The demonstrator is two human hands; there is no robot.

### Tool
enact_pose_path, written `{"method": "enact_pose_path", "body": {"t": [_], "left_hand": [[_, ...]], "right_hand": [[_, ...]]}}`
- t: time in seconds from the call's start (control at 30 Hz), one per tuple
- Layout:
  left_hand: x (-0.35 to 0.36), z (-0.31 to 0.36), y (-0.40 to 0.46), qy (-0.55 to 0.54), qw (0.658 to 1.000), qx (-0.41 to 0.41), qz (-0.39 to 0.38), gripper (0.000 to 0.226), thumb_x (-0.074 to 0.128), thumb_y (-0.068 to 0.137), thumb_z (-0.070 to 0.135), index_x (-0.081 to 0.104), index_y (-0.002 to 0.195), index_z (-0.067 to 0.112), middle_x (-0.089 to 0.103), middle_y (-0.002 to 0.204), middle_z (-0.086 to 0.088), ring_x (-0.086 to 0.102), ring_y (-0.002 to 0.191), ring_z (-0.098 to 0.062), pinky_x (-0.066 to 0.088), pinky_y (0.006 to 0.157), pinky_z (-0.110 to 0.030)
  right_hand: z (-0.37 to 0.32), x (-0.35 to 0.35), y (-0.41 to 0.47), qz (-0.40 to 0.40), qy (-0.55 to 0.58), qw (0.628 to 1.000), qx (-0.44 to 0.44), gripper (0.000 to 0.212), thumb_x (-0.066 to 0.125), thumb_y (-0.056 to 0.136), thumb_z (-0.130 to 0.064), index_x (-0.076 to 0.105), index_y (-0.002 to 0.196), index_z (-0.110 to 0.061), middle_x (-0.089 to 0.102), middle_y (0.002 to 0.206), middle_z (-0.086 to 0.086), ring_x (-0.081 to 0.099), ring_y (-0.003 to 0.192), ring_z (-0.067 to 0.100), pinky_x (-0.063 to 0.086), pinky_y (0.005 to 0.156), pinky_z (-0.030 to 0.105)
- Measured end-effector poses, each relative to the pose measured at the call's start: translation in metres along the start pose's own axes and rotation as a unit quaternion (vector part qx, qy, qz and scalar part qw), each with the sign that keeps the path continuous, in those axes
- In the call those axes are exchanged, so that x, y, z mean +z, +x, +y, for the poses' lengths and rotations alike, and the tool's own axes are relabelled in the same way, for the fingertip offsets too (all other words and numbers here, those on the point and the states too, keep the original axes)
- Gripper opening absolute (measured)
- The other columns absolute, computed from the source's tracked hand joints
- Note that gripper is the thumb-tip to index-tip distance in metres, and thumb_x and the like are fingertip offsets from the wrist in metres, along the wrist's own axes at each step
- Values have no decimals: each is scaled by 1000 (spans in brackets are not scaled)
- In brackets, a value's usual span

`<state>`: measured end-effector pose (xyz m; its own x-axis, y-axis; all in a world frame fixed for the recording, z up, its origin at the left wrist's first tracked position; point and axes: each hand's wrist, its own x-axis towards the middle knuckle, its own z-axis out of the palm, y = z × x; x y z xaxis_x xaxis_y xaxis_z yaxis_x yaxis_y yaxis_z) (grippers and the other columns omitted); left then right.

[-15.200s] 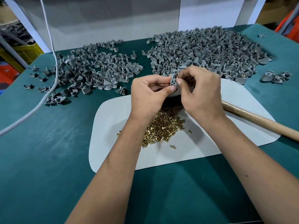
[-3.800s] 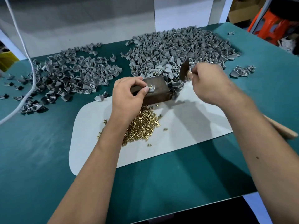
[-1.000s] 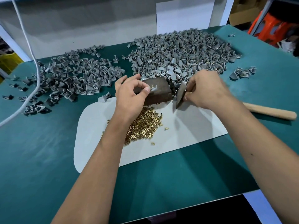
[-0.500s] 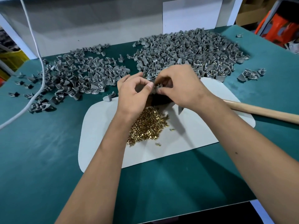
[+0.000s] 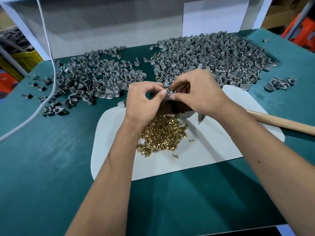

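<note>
**Visitor:** So, what could go wrong at this moment?

**Worker:** I have the small grey part [image 5: 167,95] just above the dark block [image 5: 167,109]. The fingers of my left hand [image 5: 143,101] and right hand [image 5: 201,96] are curled in and pinch it from both sides. What looks like a brass pin [image 5: 171,90] stands up from it, and I judge it only loosely seated. If I tilt the part, the pin may drop into the pile of brass pins [image 5: 162,133] right below, lost among the rest. The pinch is narrow too, so a slip could send the part off the block.

**Visitor:** And what's around you?

**Worker:** The hammer [image 5: 279,122] lies on the white mat [image 5: 213,147]. Its head is under my right wrist and its handle runs off to the right, so I must let go with that hand to reach it. The big heap of grey parts [image 5: 213,55] crowds the mat's far edge, just behind my hands. A thinner heap [image 5: 95,77] lies to the left on the green surface [image 5: 51,167], with a white cable [image 5: 51,65] trailing past it.
</note>
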<state>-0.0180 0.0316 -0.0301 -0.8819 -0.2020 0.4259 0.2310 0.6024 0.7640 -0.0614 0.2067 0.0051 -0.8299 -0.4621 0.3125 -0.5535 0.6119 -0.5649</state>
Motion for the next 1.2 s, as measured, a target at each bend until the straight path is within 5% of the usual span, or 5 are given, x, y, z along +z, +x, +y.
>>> {"method": "enact_pose_path", "body": {"t": [0.2,0.4,0.73,0.93,1.2], "left_hand": [[2,8,-3,-95,993,-60,-30,22,70,93,11,73,75,25,75,106,7,67,98,2,48,89,-15],[3,10,-4,-162,983,-83,-26,12,67,94,6,72,84,10,75,111,-2,69,109,-21,53,102,-45],[0,12,-5,-207,974,-86,-38,14,64,89,9,70,78,15,73,119,-3,67,115,-25,49,106,-54],[2,13,-5,-196,977,-71,-35,13,65,91,5,69,82,14,72,119,-7,66,117,-21,46,109,-50],[7,16,-7,-256,961,-102,-36,27,54,98,-4,63,76,10,72,118,-12,69,100,-19,60,75,-31]], "right_hand": [[0,-4,-5,21,42,999,-9,21,86,79,-23,80,99,-18,66,76,-20,60,69,-15,44,68,1],[-4,-9,-6,27,56,998,-24,19,87,79,-23,80,96,-18,64,73,-23,61,66,-12,45,65,4],[-3,-10,-10,24,48,997,-63,34,89,76,-20,77,107,-23,71,81,-6,62,70,3,49,68,13],[2,-4,-6,49,-36,989,-136,22,84,81,-15,76,101,-15,71,90,1,64,83,16,51,79,29],[-3,-1,-5,14,-134,969,-208,21,75,87,-22,55,82,-17,55,81,-6,47,78,17,41,72,35]]}}
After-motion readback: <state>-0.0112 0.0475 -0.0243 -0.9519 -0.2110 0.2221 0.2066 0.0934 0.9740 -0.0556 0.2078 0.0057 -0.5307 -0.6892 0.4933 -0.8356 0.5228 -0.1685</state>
